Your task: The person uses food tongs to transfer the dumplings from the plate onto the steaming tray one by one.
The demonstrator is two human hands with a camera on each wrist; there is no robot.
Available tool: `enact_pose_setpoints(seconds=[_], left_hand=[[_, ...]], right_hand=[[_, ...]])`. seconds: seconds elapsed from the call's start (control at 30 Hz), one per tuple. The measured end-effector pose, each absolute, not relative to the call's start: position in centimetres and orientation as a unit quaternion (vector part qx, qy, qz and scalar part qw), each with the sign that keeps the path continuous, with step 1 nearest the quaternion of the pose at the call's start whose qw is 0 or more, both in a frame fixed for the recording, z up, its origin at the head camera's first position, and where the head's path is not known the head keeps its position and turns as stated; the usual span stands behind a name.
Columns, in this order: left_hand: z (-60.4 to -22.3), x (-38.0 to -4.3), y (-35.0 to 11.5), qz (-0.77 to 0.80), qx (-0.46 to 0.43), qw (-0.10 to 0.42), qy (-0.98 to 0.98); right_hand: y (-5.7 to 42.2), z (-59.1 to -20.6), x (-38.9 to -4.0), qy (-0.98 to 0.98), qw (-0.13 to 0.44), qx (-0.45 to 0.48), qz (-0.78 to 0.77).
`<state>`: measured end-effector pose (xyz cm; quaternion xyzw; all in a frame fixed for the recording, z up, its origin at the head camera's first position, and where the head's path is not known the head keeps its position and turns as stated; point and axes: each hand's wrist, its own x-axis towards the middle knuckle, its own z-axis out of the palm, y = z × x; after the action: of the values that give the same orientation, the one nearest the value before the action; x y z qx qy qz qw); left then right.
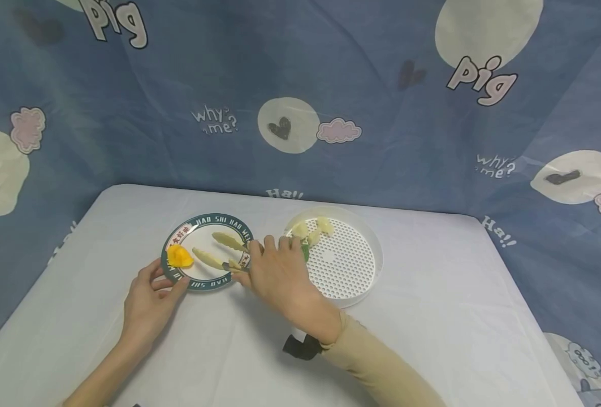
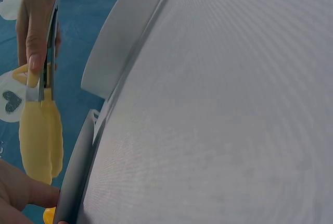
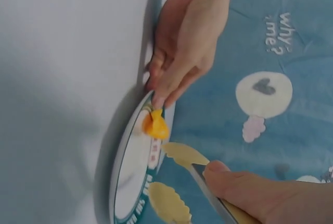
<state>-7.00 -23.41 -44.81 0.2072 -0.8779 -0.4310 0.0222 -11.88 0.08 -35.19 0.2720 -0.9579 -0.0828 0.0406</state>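
Observation:
My left hand [image 1: 150, 302] pinches the near left rim of a round white plate [image 1: 206, 285] with a green lettered border. On the plate's left side lies a small orange-yellow piece [image 1: 179, 256], its kind unclear. My right hand [image 1: 282, 277] holds a pair of tongs [image 1: 210, 259] with pale yellow scalloped tips and metal arms. Their tips are spread over the plate with nothing between them, pointing toward the orange-yellow piece [image 3: 156, 125]. In the right wrist view, the left thumb lies on the plate's rim beside that piece.
A round white perforated tray [image 1: 341, 263] stands right of the plate, partly behind my right hand. Several pale yellow pieces [image 1: 324, 225] and a green piece [image 1: 305, 249] lie at its left side. White cloth [image 1: 458, 316] covers the table; a blue printed curtain [image 1: 381, 158] hangs behind.

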Motion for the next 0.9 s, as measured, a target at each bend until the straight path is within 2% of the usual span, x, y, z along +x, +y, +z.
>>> enact_pose_setpoints(seconds=[0.9], left_hand=[[-44.7,-6.8,-23.8,-0.442,0.196,0.023,-0.875]], right_hand=[[-5.0,-36.6,-11.9,-0.951,0.027,0.292,-0.095]])
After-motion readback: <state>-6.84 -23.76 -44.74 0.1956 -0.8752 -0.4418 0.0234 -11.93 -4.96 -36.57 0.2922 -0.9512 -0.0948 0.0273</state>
